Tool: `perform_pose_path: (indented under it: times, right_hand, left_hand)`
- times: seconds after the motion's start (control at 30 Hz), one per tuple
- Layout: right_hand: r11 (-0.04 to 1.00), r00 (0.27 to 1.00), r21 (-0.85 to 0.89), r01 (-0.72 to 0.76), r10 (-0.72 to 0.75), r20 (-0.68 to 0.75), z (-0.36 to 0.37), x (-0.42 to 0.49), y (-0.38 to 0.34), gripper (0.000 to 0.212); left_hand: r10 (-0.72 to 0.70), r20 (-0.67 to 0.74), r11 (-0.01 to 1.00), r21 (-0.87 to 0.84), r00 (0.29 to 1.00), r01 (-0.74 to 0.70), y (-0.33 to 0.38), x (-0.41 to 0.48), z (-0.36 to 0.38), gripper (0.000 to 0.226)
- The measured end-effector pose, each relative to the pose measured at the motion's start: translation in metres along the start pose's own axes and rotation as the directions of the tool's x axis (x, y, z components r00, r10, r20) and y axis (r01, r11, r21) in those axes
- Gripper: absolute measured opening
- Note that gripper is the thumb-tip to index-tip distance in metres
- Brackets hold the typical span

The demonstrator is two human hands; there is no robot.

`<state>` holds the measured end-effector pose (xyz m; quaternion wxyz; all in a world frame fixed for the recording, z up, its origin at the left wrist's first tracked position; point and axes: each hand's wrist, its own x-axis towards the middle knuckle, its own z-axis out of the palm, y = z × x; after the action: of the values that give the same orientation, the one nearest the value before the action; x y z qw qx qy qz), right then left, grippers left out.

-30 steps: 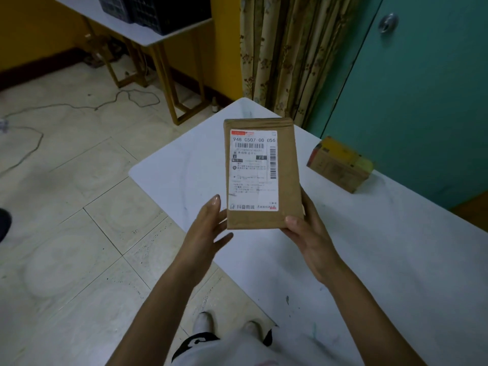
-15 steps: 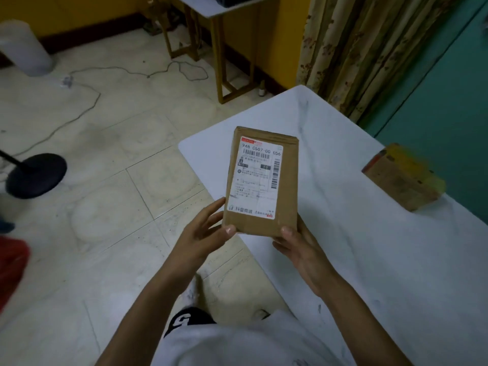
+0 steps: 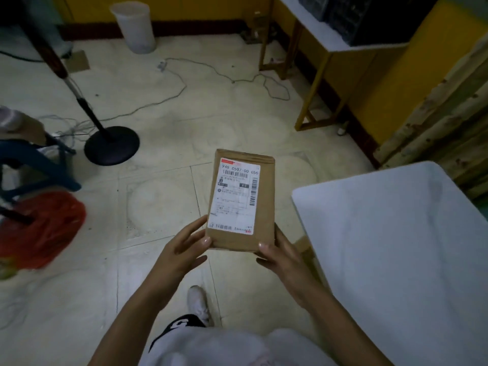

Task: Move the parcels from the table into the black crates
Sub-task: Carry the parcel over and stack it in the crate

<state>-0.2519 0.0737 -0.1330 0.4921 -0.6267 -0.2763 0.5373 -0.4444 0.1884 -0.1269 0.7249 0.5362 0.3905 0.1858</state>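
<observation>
A flat brown parcel (image 3: 261,202) with a white shipping label is held upright over the floor, left of the white table (image 3: 396,233). My left hand (image 3: 182,249) pinches its lower left corner with thumb on the front. My right hand (image 3: 280,254) grips its lower right corner, fingers behind it. The black crates (image 3: 351,14) stand on a second white table (image 3: 317,35) at the top right, partly cut off by the frame edge.
A fan stand with a round black base (image 3: 112,146) is on the floor to the left. Cables (image 3: 184,85) trail across the tiles. A white bin (image 3: 134,27) stands by the far wall. A red bag (image 3: 42,228) and blue chair (image 3: 34,165) sit at left.
The view has swung left, away from the table. The parcel now hangs over the floor instead of the tabletop, and the yellow-taped box has left the frame. Both hands keep hold.
</observation>
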Motion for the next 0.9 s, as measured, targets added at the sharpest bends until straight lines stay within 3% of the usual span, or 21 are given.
perform_pose_path:
  times: [0.13,0.33,0.43,0.6,0.7,0.9]
  right_hand:
    - [0.999,0.996,-0.044,0.029,-0.025,0.088,0.063,0.083,-0.032,0.071]
    - [0.999,0.997,-0.029,0.020,-0.017,0.080,0.095,0.176,-0.067,0.088]
    - [1.000,0.999,0.013,-0.016,0.016,0.028,0.082,0.222,-0.078,0.083]
    - [0.998,0.999,0.053,-0.037,0.039,-0.024,0.045,0.317,-0.103,0.085]
    - [0.996,0.999,0.079,-0.040,0.040,0.000,0.018,0.386,-0.127,0.086]
    - [0.999,0.993,0.029,0.019,-0.022,0.116,-0.033,0.518,-0.213,0.082]
  left_hand:
    - [0.014,-0.103,1.000,0.003,0.995,-0.014,0.025,0.036,-0.084,0.070]
    - [0.029,-0.160,0.999,0.024,0.987,-0.026,0.057,0.105,-0.145,0.065]
    - [0.002,-0.138,1.000,0.030,0.990,0.003,0.074,0.158,-0.151,0.055]
    - [-0.034,-0.095,0.998,0.046,0.995,0.038,0.110,0.264,-0.155,0.070]
    - [-0.037,-0.110,0.997,0.065,0.993,0.044,0.141,0.334,-0.157,0.060]
    - [-0.016,-0.181,0.996,0.080,0.983,0.030,0.219,0.458,-0.160,0.064]
